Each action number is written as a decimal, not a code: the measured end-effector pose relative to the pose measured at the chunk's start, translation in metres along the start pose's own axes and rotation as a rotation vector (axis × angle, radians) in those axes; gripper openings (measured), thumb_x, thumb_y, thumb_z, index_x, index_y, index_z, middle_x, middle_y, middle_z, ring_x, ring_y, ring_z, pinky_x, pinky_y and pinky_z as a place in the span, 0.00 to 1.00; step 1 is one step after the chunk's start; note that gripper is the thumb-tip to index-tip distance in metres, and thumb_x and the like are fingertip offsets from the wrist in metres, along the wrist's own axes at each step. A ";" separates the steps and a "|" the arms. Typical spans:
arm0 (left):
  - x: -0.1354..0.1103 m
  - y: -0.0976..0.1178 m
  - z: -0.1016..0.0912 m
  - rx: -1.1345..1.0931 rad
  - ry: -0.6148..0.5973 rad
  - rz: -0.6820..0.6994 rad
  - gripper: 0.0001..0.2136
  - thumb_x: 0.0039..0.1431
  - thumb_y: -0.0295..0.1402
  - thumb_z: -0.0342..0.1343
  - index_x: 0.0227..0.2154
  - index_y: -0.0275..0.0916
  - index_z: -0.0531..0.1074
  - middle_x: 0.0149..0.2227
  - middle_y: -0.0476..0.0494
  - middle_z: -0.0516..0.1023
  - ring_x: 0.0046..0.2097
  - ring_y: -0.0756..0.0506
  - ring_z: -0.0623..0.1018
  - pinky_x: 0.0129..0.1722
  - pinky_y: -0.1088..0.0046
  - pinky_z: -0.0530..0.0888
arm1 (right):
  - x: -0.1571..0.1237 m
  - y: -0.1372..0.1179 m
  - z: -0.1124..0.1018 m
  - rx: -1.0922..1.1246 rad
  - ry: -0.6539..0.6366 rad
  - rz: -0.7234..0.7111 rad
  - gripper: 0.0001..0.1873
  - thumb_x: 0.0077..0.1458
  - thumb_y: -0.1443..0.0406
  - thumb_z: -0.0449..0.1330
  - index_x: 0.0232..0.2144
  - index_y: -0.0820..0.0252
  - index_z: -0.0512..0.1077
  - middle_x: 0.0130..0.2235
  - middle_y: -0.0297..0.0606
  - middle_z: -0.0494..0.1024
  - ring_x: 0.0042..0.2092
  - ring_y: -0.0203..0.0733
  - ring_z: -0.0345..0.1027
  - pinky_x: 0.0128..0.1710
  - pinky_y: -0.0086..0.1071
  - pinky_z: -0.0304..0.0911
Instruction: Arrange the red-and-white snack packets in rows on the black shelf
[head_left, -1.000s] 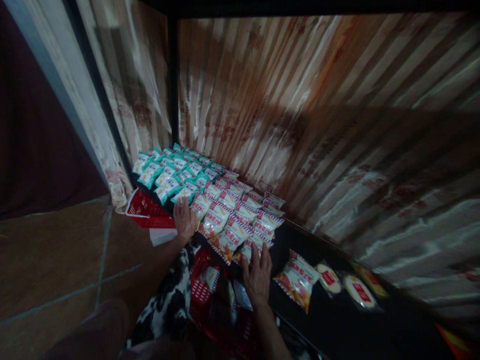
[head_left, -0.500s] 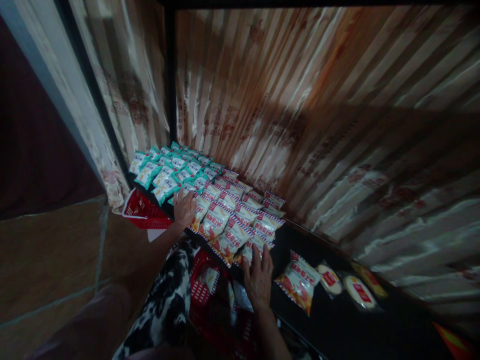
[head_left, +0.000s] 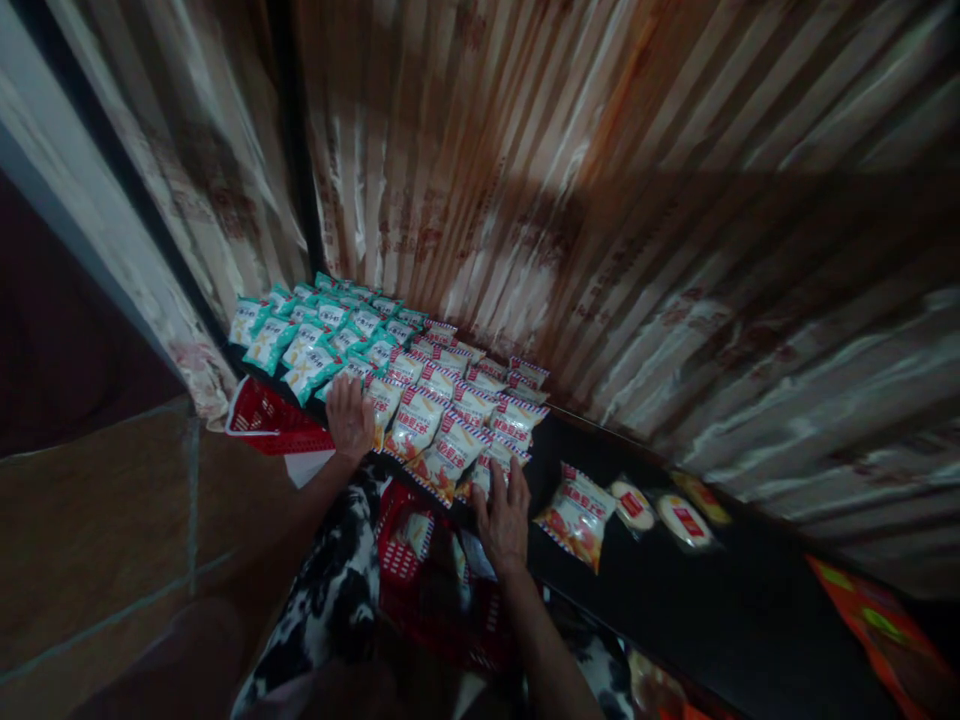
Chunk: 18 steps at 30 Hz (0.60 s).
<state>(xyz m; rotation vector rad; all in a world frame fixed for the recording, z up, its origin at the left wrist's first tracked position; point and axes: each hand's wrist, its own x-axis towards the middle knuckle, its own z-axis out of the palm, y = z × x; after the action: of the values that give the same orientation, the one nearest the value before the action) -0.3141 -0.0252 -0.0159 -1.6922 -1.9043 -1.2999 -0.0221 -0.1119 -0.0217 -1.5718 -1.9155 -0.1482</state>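
We find both hands down on the stock laid out along a black shelf (head_left: 675,590). The left hand (head_left: 349,415) lies flat with its fingers spread. It presses on the front edge of the rows, where the teal packets (head_left: 315,335) meet the red-and-white packets (head_left: 450,420). The right hand (head_left: 504,515) is also flat and unclenched, and its fingertips rest on the nearest red-and-white packet at the shelf's front lip. Neither hand grips anything.

Done, as far as we can judge: the teal packets stand in close overlapping rows at the far left end. The red-and-white packets form a second block directly beside them, touching them and reaching back to the corrugated wall (head_left: 600,200).

Left to do, in our judgement:
- One loose red-and-white packet (head_left: 577,515) lies apart from the block, just right of the right hand and askew.
- Two small round packets (head_left: 634,505) sit beyond it, not in any row.
- The shelf to the right of these is mostly bare.
- A red basket (head_left: 420,560) below the shelf edge, between the arms, holds at least one more packet. Its full contents are too dark to tell.

A second red basket (head_left: 262,415) sits on the floor at the left end, under the teal rows. We rate the layout as roughly half filled.
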 end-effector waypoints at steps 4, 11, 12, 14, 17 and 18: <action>-0.023 0.011 -0.002 -0.020 -0.071 0.032 0.24 0.67 0.39 0.37 0.61 0.34 0.57 0.64 0.31 0.56 0.67 0.38 0.51 0.63 0.52 0.55 | -0.001 0.000 0.001 0.004 -0.001 0.012 0.27 0.63 0.55 0.47 0.61 0.55 0.55 0.67 0.46 0.46 0.65 0.54 0.42 0.57 0.54 0.55; -0.030 0.016 0.004 -0.064 -0.124 0.072 0.24 0.67 0.40 0.37 0.61 0.35 0.57 0.65 0.30 0.54 0.67 0.36 0.49 0.62 0.50 0.55 | -0.002 -0.002 -0.001 0.008 -0.011 0.041 0.26 0.63 0.54 0.47 0.61 0.54 0.57 0.66 0.46 0.47 0.65 0.53 0.43 0.58 0.53 0.54; -0.030 0.016 0.001 -0.062 -0.121 0.071 0.24 0.67 0.40 0.37 0.61 0.35 0.57 0.65 0.30 0.52 0.68 0.36 0.48 0.62 0.49 0.54 | -0.002 -0.002 -0.001 0.012 -0.006 0.037 0.26 0.63 0.54 0.47 0.61 0.54 0.56 0.66 0.46 0.47 0.65 0.53 0.42 0.58 0.53 0.54; -0.032 0.021 -0.006 -0.058 -0.117 0.069 0.24 0.67 0.40 0.39 0.62 0.35 0.55 0.67 0.30 0.48 0.68 0.35 0.46 0.63 0.48 0.51 | -0.001 -0.001 0.000 0.018 0.006 0.025 0.26 0.63 0.54 0.47 0.61 0.54 0.56 0.66 0.46 0.47 0.65 0.53 0.42 0.58 0.52 0.54; -0.044 0.034 -0.019 -0.053 -0.155 0.082 0.25 0.66 0.38 0.39 0.64 0.35 0.51 0.68 0.31 0.42 0.68 0.34 0.43 0.62 0.46 0.50 | -0.001 -0.001 0.002 0.022 0.017 0.019 0.26 0.63 0.55 0.48 0.61 0.54 0.56 0.67 0.45 0.46 0.66 0.53 0.42 0.58 0.53 0.54; -0.050 0.040 -0.022 -0.057 -0.192 0.107 0.25 0.66 0.37 0.40 0.64 0.36 0.50 0.68 0.31 0.40 0.68 0.34 0.43 0.62 0.46 0.51 | -0.001 -0.001 0.002 0.020 0.016 0.021 0.26 0.63 0.55 0.48 0.61 0.53 0.56 0.67 0.45 0.46 0.66 0.53 0.42 0.58 0.53 0.54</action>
<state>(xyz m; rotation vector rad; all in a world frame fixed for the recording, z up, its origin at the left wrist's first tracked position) -0.2718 -0.0783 -0.0217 -1.9823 -1.8633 -1.2006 -0.0233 -0.1122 -0.0239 -1.5722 -1.8824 -0.1320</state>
